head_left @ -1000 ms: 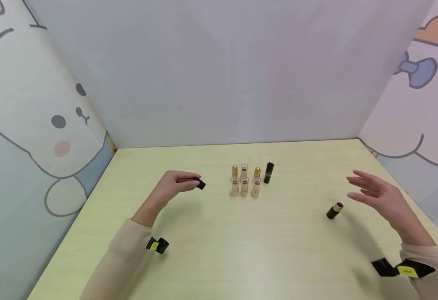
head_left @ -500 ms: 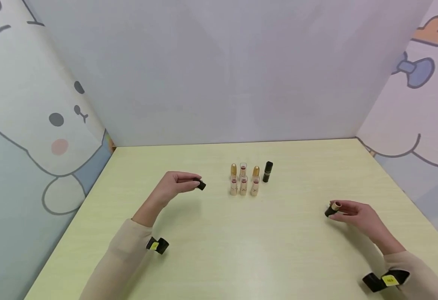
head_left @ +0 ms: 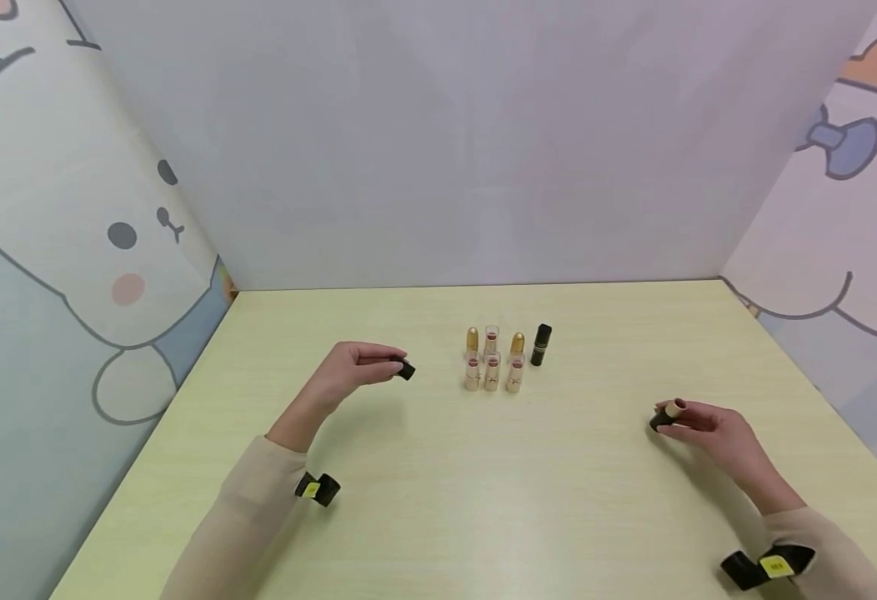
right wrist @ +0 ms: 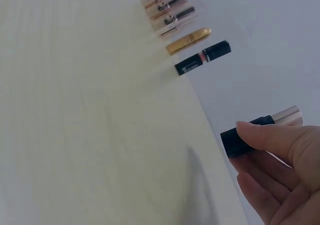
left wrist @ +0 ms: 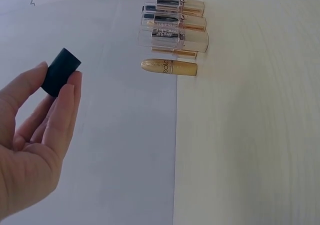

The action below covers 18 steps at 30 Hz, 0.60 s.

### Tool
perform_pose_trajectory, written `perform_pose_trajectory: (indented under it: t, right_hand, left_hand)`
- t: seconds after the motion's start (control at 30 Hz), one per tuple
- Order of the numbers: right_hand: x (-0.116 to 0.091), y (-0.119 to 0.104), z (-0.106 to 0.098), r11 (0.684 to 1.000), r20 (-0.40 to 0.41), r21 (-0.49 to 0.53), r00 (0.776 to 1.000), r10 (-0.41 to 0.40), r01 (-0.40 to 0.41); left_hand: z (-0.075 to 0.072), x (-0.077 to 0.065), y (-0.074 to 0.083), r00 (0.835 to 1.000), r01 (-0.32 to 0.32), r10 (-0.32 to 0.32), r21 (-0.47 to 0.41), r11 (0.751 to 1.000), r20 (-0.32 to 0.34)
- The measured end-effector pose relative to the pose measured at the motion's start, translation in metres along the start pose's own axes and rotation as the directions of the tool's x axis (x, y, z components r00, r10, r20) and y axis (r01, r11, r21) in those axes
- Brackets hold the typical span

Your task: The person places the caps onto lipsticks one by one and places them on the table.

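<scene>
My left hand (head_left: 352,371) pinches a small black lipstick cap (left wrist: 61,72) between thumb and fingers, held above the left half of the table. On the right, my right hand (head_left: 716,433) grips an uncapped lipstick (right wrist: 245,140) by its black base, thumb on one side and fingers on the other. Its gold-coloured inner tube (head_left: 676,407) points up and a little to the right. I cannot tell whether the base touches the table. A capped black lipstick (head_left: 541,344) stands upright at the right end of a group of lipsticks.
Three clear-capped lipsticks (head_left: 492,372) stand in the front row at the middle of the pale wooden table (head_left: 483,500). Behind them are two gold bullet-shaped lipsticks (head_left: 517,343) and another clear-capped lipstick (head_left: 492,337). A plain pale backdrop (head_left: 468,167) rises along the table's far edge.
My right hand has come down and left from the air and taken hold of the uncapped lipstick, then shifted slightly left with it. The left hand keeps its place with the cap.
</scene>
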State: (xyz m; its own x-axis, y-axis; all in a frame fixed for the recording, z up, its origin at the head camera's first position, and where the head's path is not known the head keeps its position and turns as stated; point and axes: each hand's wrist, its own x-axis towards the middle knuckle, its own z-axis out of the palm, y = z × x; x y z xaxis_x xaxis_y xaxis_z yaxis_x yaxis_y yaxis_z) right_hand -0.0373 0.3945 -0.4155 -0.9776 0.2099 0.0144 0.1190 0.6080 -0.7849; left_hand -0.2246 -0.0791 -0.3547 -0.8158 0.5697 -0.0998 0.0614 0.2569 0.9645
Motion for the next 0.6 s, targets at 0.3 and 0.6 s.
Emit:
perform_pose_trajectory:
  t: [0.3, 0.6]
  right_hand:
    - [0.005, -0.056, 0.0, 0.973, 0.011, 0.172, 0.988, -0.157, 0.153]
    - [0.02, -0.104, 0.031, 0.97, 0.033, 0.141, 0.978, -0.206, 0.2]
  left_hand:
    - [-0.001, -0.002, 0.004, 1.0, -0.009, 0.009, -0.003, 1.0, -0.006]
    - [0.004, 0.004, 0.013, 0.999, -0.032, 0.032, 0.005, 0.999, 0.019]
